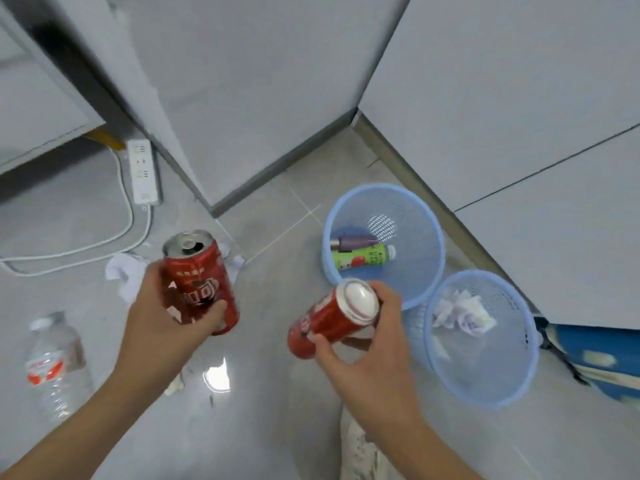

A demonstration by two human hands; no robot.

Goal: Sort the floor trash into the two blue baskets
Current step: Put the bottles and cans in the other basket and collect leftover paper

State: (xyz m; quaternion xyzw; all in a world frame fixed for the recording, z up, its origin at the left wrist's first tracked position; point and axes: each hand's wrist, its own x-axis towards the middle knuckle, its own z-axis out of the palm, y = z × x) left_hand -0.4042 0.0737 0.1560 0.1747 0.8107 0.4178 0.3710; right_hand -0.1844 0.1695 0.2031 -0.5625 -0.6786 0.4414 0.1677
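Note:
My left hand (162, 323) grips a red opened can (199, 275), held upright over the floor. My right hand (367, 344) holds a second red can (332, 317), tilted with its base up, just in front of the far blue basket (429, 237). That basket holds a green bottle (363, 257) and a purple one (349, 242). The near blue basket (485, 386) at the right contains crumpled white paper (460, 311). On the floor lie a clear plastic bottle (55, 362) at the left and crumpled tissue (126, 271) behind my left hand.
A white power strip (142, 171) with its cable (104, 242) lies on the floor at the upper left. Grey cabinet walls (502, 98) enclose the baskets' corner. A blue bag (595, 362) rests at the right edge. My trouser leg (360, 452) shows at the bottom.

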